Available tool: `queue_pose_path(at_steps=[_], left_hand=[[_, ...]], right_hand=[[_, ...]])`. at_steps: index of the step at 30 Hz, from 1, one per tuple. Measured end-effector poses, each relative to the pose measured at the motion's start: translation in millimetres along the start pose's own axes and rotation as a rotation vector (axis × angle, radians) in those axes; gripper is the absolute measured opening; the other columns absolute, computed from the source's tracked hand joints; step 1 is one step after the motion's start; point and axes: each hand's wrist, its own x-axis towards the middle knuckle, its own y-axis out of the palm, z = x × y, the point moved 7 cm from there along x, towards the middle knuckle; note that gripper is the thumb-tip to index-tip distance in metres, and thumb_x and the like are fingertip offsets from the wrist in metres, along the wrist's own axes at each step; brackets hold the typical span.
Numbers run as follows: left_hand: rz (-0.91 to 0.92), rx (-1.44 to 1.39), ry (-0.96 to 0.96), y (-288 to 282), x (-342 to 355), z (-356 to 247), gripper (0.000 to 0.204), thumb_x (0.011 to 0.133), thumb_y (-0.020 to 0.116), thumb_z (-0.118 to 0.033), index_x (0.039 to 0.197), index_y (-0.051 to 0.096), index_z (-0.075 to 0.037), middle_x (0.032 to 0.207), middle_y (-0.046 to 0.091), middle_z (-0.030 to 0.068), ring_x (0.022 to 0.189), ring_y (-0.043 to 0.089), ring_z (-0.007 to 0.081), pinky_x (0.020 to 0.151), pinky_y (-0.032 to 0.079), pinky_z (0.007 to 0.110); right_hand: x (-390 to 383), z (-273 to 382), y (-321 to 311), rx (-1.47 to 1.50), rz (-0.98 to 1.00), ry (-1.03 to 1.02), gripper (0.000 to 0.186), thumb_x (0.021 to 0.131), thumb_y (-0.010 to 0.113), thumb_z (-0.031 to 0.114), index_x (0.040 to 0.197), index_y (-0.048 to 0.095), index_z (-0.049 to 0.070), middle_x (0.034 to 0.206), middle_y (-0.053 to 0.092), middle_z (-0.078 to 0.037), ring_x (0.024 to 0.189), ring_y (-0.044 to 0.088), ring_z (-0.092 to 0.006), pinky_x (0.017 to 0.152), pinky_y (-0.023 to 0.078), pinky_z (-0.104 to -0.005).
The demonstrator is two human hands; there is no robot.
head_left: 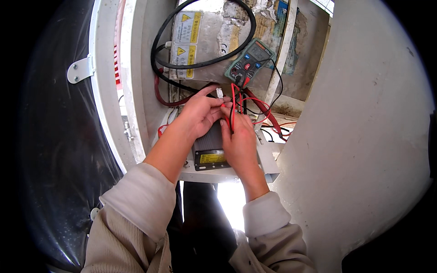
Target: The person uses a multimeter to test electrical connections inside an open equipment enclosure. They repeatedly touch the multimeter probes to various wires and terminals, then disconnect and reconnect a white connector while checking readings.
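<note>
Connector (pixel 220 93), white, its long axis nearly fore-and-aft, sat pinched in the left hand (pixel 201 111); the right hand (pixel 241 139), clasping test leads (pixel 234 104), lay nearer, rightward.

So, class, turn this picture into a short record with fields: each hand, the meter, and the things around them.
Left hand: holding a small white connector
Right hand: holding thin red and black test leads; contact with the connector cannot be told
Meter: teal-and-dark multimeter, beyond the hands, against a worn metal box
Below the hands: dark ridged unit with a yellow label
Upper left: looped black cable
Right of hands: thick red cable
</note>
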Motion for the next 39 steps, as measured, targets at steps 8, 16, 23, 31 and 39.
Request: queue_pose_path(at_steps=[8,16,23,31,39], left_hand=[[-0.021,0.040,-0.005,-12,2,1,0.050,0.094,0.047,0.007,0.142,0.034,0.000,0.113,0.060,0.0221,0.096,0.064,0.0285,0.088,0.057,0.041],[-0.001,0.057,-0.047,-11,1,1,0.045,0.096,0.046,0.003,0.141,0.038,-0.001,0.118,0.059,0.0220,0.102,0.064,0.0283,0.091,0.056,0.037],[-0.025,0.065,-0.038,-7,-2,1,0.044,0.097,0.046,0.003,0.140,0.039,-0.002,0.116,0.060,0.0215,0.102,0.064,0.0286,0.092,0.056,0.037],[-0.022,0.044,-0.018,-7,-1,2,0.043,0.096,0.047,0.005,0.138,0.038,0.001,0.113,0.060,0.0214,0.099,0.064,0.0280,0.091,0.056,0.040],[-0.015,0.047,-0.026,-8,0,4,0.044,0.096,0.046,0.005,0.139,0.037,0.002,0.112,0.060,0.0219,0.098,0.064,0.0279,0.090,0.057,0.040]], right_hand=[[-19,-21,-26,0.433,-0.014,0.358,0.023,0.092,0.059,0.001,0.115,0.059,-0.002,0.105,0.067,-0.009,0.094,0.064,-0.0135,0.081,0.051,-0.0265],[-9,-18,-6,0.468,-0.100,0.218,0.028,0.087,0.054,-0.003,0.114,0.060,0.000,0.116,0.063,-0.018,0.105,0.064,-0.0319,0.087,0.050,-0.0356],[-9,4,-12,0.167,-0.103,0.181,0.028,0.089,0.053,-0.001,0.117,0.057,0.001,0.113,0.062,-0.020,0.102,0.062,-0.0379,0.084,0.050,-0.0413],[-13,-2,-11,0.117,-0.118,0.212,0.026,0.092,0.056,0.005,0.117,0.059,0.001,0.092,0.067,-0.020,0.082,0.067,-0.0351,0.071,0.051,-0.0395],[-13,0,-8,0.079,-0.123,0.202,0.029,0.090,0.057,0.004,0.119,0.059,0.003,0.094,0.066,-0.022,0.086,0.066,-0.0386,0.073,0.051,-0.0424]])
